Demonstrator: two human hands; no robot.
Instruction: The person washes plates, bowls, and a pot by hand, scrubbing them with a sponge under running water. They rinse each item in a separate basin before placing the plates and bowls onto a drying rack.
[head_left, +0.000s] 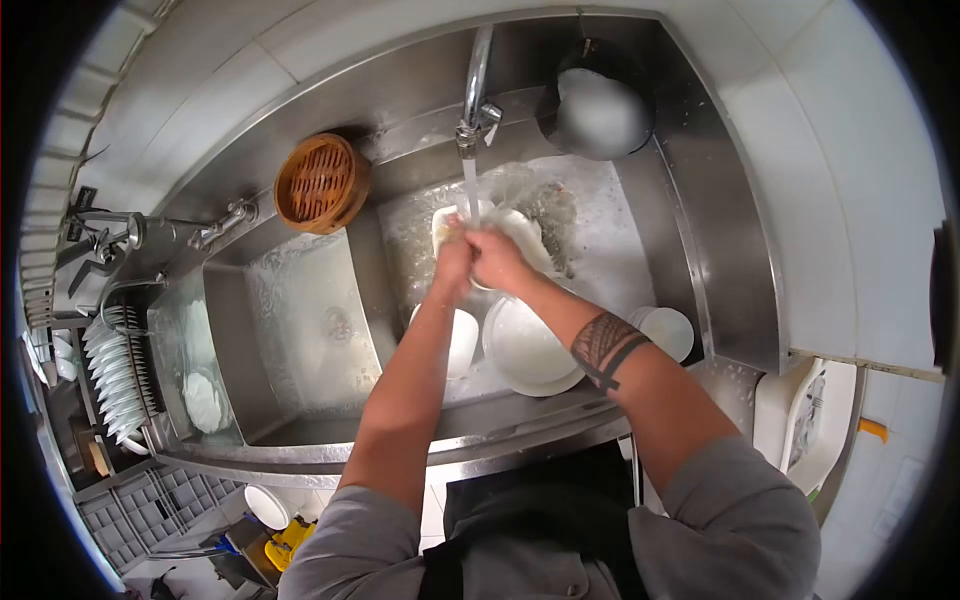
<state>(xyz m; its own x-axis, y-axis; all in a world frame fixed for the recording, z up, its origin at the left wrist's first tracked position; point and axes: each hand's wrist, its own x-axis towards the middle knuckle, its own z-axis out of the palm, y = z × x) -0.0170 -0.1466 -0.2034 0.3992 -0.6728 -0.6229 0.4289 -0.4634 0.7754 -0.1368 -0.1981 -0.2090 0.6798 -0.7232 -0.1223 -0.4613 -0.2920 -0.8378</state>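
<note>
My left hand (455, 256) and my right hand (496, 258) are close together under the running tap (473, 110), above the right basin. Both look closed, with the fingers curled inward; what they hold, if anything, is hidden by the hands and splashing water. Just beyond and beside them lies a white dish (520, 236), partly covered by my right hand. Nearer to me, a round white plate (530, 350) sits in the basin, with a white squarish dish (462, 343) to its left, partly behind my left forearm. A small white bowl (667, 334) is at the right.
A bamboo steamer basket (322, 183) rests at the back by the divider. A dark pot (597, 112) with suds stands in the back right corner. Left are a water-filled basin (310, 325), a second tap (225, 222) and a rack of plates (118, 375). A white tub (812, 425) sits right.
</note>
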